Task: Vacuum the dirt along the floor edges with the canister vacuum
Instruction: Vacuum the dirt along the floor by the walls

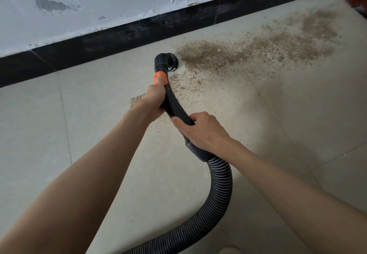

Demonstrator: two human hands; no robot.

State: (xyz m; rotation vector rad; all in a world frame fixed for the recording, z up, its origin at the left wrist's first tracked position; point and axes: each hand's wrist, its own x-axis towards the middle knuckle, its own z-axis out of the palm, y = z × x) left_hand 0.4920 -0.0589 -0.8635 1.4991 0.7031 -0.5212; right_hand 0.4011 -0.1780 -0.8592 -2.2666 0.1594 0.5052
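Both hands wrap the black wand [174, 103]: left hand [154, 100] curled round it just below the orange collar [159, 78], right hand [200, 131] gripping the lower bend where the ribbed hose [218, 190] joins and trails off toward 6 o'clock; canister not in view. Brush nozzle [168, 61] sits on the tile floor [79, 134] near the black skirting [119, 37], at the left end of the dirt [248, 51], which runs toward 2 o'clock with a thinner patch under the left hand. Mid-pass, I'd say; next move probably needs a slow sweep toward 2–3 o'clock with the head flat, then back for the scatter by the wand.

Two hands [154, 101], one vacuum hose [220, 192], one dirt patch [238, 53]
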